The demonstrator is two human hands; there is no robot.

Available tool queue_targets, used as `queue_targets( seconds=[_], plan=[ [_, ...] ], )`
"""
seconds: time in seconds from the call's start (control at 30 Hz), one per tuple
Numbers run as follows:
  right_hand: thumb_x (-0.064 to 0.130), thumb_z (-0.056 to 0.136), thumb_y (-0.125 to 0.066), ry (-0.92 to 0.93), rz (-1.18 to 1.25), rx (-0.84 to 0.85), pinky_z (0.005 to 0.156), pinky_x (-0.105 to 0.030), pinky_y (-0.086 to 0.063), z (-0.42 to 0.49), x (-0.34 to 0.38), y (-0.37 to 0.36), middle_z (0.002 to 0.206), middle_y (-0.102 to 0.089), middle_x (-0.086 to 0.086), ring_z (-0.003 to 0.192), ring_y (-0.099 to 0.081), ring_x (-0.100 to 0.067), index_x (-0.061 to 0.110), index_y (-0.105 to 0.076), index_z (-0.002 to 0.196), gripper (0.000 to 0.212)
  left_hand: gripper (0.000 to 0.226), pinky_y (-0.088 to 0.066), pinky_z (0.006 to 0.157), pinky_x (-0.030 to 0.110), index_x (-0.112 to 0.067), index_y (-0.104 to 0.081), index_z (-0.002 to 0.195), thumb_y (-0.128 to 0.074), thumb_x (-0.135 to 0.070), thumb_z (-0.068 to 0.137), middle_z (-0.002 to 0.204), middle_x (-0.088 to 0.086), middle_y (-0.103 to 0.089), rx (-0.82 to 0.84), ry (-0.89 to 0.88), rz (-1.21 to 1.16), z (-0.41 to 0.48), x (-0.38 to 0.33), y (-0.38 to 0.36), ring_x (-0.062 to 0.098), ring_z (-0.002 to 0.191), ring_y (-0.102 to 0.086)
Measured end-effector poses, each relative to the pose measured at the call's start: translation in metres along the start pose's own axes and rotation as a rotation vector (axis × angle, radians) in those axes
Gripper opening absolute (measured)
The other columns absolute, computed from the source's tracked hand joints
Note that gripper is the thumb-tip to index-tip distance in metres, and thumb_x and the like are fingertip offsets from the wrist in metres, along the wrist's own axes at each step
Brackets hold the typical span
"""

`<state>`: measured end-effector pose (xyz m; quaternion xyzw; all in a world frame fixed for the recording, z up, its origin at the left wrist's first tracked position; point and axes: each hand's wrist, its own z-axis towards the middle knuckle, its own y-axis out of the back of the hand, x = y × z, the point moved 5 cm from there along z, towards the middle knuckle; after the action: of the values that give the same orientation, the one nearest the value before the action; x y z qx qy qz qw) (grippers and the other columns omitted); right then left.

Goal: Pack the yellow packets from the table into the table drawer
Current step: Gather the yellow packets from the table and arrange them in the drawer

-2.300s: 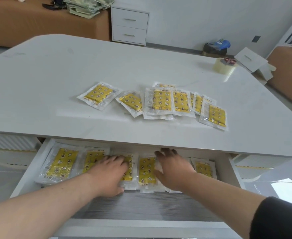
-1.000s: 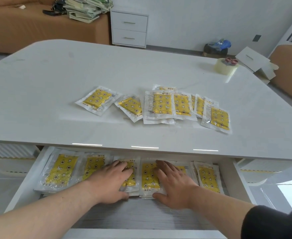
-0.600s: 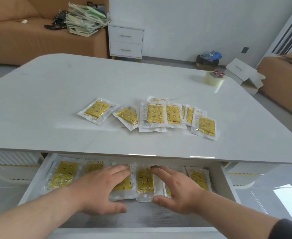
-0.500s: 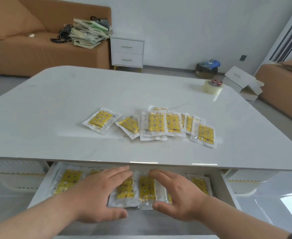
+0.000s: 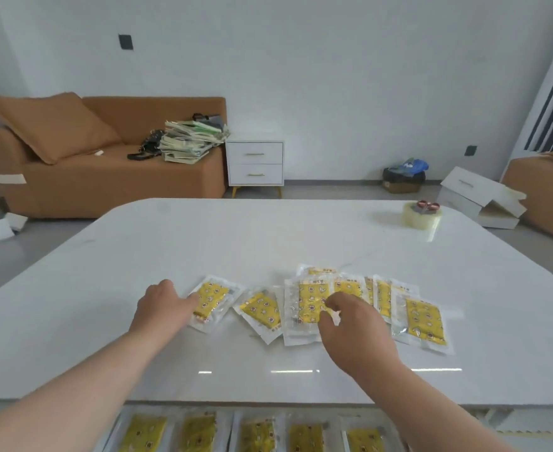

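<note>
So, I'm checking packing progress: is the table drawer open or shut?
Open: below the table edge, a row of yellow packets shows lying inside it.

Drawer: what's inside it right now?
The drawer shows a row of five yellow packets side by side. Its back is hidden under the tabletop, and its front is out of frame.

We see yellow packets (image 5: 425,322) with little spots and see-through edges. Our table (image 5: 268,236) is white, the sofa (image 5: 105,187) brown.

Glossy table (image 5: 268,236), clear-plastic packets (image 5: 423,318)
</note>
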<state>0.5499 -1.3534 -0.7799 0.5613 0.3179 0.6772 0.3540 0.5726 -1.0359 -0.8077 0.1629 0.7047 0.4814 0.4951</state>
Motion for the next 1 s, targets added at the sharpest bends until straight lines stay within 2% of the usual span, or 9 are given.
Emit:
queue_targets(
  seconds=[0.17, 0.27, 0.37, 0.47, 0.63, 0.77, 0.87, 0.93, 1.0],
  plan=[
    [0.036, 0.094, -0.053, -0.200, 0.050, -0.016, 0.080, -0.030, -0.043, 0.039, -0.020, -0.001, 0.124, -0.062, 0.002, 0.102, -0.054, -0.018, 0.018, -0.058, 0.129, 0.040, 0.045, -0.048, 0.078, 0.032, -0.014, -0.052, 0.092, -0.064, -0.056, 0.078, 0.103, 0.006, -0.060, 0.117, -0.008, 0.189, 0.038, -0.032, -0.022, 0.030, 0.101, -0.057],
    [0.045, 0.092, -0.055, -0.231, 0.007, 0.014, 0.079, -0.031, -0.042, 0.050, -0.014, -0.008, 0.115, -0.062, -0.003, 0.102, -0.055, -0.022, 0.014, -0.061, 0.115, 0.040, 0.041, -0.044, 0.068, 0.028, -0.014, -0.048, 0.080, -0.076, -0.044, 0.076, 0.087, 0.003, -0.058, 0.189, -0.018, 0.236, 0.036, -0.049, -0.026, 0.024, 0.085, -0.057],
    [0.053, 0.091, -0.051, -0.220, -0.109, 0.082, 0.096, -0.036, -0.041, 0.054, -0.007, -0.024, 0.112, -0.057, -0.007, 0.115, -0.051, -0.029, 0.012, -0.056, 0.101, 0.042, 0.040, -0.047, 0.075, 0.030, -0.007, -0.050, 0.088, -0.084, -0.025, 0.075, 0.084, 0.006, -0.055, 0.236, 0.052, 0.101, 0.035, -0.047, -0.025, 0.026, 0.088, -0.058],
    [0.058, 0.088, -0.053, -0.237, -0.150, 0.111, 0.100, -0.035, -0.039, 0.055, -0.008, -0.031, 0.121, -0.051, -0.010, 0.119, -0.047, -0.031, 0.008, -0.056, 0.119, 0.059, 0.030, -0.056, 0.074, 0.041, 0.004, -0.057, 0.097, -0.079, -0.005, 0.079, 0.087, 0.020, -0.066, 0.291, 0.145, -0.181, 0.037, -0.034, -0.021, 0.032, 0.077, -0.064],
    [0.035, 0.086, -0.064, -0.252, -0.016, 0.136, 0.066, -0.028, -0.043, 0.061, -0.010, -0.031, 0.079, -0.043, 0.002, 0.097, -0.056, -0.027, 0.008, -0.048, 0.090, 0.031, 0.005, -0.053, 0.036, 0.042, 0.004, -0.060, 0.090, -0.059, 0.001, 0.094, 0.062, 0.017, -0.069, 0.374, 0.338, -0.675, 0.013, -0.036, -0.022, 0.028, 0.042, -0.066],
    [0.025, 0.079, -0.070, -0.340, 0.105, 0.125, 0.044, -0.025, -0.030, 0.066, -0.021, -0.028, 0.067, -0.048, 0.001, 0.058, -0.047, -0.014, 0.011, -0.042, 0.082, 0.031, 0.016, -0.049, 0.029, 0.042, 0.006, -0.057, 0.088, -0.047, 0.001, 0.099, 0.054, 0.017, -0.067, 0.477, 0.422, -0.815, -0.014, -0.051, -0.041, 0.028, 0.039, -0.064],
    [0.020, 0.080, -0.068, -0.324, 0.090, 0.097, 0.044, -0.024, -0.029, 0.068, -0.022, -0.027, 0.069, -0.048, 0.001, 0.062, -0.049, -0.016, 0.008, -0.044, 0.092, 0.029, 0.013, -0.054, 0.038, 0.042, 0.007, -0.054, 0.090, -0.043, 0.009, 0.096, 0.071, 0.021, -0.067, 0.469, 0.438, -0.804, -0.027, -0.063, -0.057, 0.032, 0.056, -0.067],
    [0.020, 0.080, -0.065, -0.299, 0.044, 0.097, 0.047, -0.024, -0.031, 0.069, -0.021, -0.028, 0.070, -0.048, 0.002, 0.069, -0.052, -0.021, 0.009, -0.045, 0.093, 0.026, 0.011, -0.060, 0.062, 0.044, 0.003, -0.055, 0.096, -0.054, 0.010, 0.088, 0.088, 0.022, -0.066, 0.440, 0.419, -0.757, -0.028, -0.067, -0.064, 0.033, 0.073, -0.067],
    [0.020, 0.082, -0.062, -0.267, -0.004, 0.113, 0.057, -0.025, -0.038, 0.068, -0.020, -0.029, 0.079, -0.051, 0.000, 0.079, -0.054, -0.025, 0.009, -0.043, 0.094, 0.025, 0.034, -0.054, 0.090, 0.050, 0.001, -0.057, 0.105, -0.067, 0.006, 0.073, 0.114, 0.023, -0.063, 0.414, 0.394, -0.690, -0.024, -0.069, -0.067, 0.037, 0.100, -0.065]
  ],
)
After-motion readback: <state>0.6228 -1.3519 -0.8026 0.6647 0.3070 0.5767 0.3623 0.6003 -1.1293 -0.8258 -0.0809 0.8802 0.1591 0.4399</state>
